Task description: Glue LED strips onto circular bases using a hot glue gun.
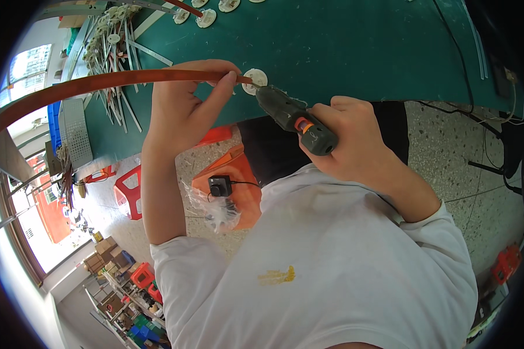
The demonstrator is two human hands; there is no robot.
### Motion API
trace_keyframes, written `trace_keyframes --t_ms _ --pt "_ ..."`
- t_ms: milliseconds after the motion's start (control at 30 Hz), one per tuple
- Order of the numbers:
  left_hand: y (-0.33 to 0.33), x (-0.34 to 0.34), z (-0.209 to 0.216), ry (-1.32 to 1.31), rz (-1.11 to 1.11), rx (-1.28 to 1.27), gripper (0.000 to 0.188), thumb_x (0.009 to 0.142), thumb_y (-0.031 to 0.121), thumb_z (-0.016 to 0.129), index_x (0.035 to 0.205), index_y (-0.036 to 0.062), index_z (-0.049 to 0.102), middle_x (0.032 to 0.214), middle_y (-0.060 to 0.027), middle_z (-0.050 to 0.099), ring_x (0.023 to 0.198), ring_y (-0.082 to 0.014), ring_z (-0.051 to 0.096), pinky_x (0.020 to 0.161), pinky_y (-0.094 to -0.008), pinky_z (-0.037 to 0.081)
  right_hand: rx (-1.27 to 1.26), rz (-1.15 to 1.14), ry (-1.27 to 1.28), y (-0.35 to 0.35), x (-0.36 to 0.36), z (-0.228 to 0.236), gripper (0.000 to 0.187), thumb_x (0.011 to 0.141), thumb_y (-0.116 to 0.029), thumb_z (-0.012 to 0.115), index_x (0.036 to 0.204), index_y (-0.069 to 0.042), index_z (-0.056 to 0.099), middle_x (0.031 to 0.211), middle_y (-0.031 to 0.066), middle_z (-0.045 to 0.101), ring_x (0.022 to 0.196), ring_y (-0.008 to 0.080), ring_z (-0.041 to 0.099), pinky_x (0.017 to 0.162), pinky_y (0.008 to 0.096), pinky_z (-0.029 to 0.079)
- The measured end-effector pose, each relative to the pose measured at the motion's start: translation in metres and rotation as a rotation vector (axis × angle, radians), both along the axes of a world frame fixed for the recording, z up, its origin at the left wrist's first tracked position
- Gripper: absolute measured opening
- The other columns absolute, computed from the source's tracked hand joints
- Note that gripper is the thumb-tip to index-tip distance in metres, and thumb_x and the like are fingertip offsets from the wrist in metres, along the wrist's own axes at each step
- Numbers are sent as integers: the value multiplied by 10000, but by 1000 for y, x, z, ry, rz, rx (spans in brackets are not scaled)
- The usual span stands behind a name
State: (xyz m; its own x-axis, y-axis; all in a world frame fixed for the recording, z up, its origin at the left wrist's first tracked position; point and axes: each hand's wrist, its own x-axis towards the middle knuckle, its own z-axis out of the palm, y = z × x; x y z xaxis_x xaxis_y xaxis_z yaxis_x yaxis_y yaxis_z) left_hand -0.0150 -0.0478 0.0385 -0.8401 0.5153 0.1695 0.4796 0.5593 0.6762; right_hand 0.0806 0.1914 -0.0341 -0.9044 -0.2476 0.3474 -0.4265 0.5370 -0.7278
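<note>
My left hand [198, 96] pinches a long, flat orange-brown strip [128, 77] near its end between thumb and fingers. The strip arches away to the left, and its end lies at a small white round disc [257, 77] on the green table [349, 52]. Closed round a dark handheld tool [282, 107] is my right hand [352, 131]. This tool has a thick body, an orange band and a narrow tip, which points at the disc's lower edge. Whether the tip touches the strip or disc cannot be made out.
More white discs [205, 18] lie at the table's far edge. A heap of thin metal strips [122, 64] covers the left end. Below stand an orange stool [247, 200] bearing a small black box-shaped device [220, 185] and clear plastic, and a red stool [128, 192]. A black cable [457, 52] crosses the right side.
</note>
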Motion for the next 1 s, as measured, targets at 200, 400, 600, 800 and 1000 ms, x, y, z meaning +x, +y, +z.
trace_keyframes --t_ms 200,400,600,800,1000 --pt "-1 -2 3 -3 12 -37 118 911 95 675 947 11 751 758 -59 715 618 -118 626 533 -246 453 15 -2 -6 -1 -2 -1 169 695 -129 765 719 -77 606 575 50 533 505 245 470 468 374 366" --pt "-2 -3 6 -88 -29 -143 157 952 2 637 1076 -69 703 958 -132 729 831 -159 702 755 -270 567 7 -8 5 -2 -3 1 173 710 -140 765 723 -75 605 577 54 536 506 247 474 469 377 366" --pt "2 -4 -2 12 -10 14 123 912 103 681 927 4 752 735 -64 705 603 -127 629 538 -250 457 20 -13 -1 -1 -4 1 174 706 -142 766 724 -75 607 570 56 530 505 245 479 467 380 365" --pt "2 -2 -1 9 -11 8 127 916 107 679 922 3 752 727 -62 700 581 -127 609 541 -257 459 23 -13 -3 1 0 3 173 700 -147 765 725 -75 610 566 54 524 501 245 482 463 379 367" --pt "0 -3 0 13 -10 -2 132 917 112 681 920 0 751 732 -63 703 585 -127 618 536 -253 453 20 10 -4 0 2 3 170 695 -144 762 725 -70 611 567 56 534 498 249 489 463 380 372"
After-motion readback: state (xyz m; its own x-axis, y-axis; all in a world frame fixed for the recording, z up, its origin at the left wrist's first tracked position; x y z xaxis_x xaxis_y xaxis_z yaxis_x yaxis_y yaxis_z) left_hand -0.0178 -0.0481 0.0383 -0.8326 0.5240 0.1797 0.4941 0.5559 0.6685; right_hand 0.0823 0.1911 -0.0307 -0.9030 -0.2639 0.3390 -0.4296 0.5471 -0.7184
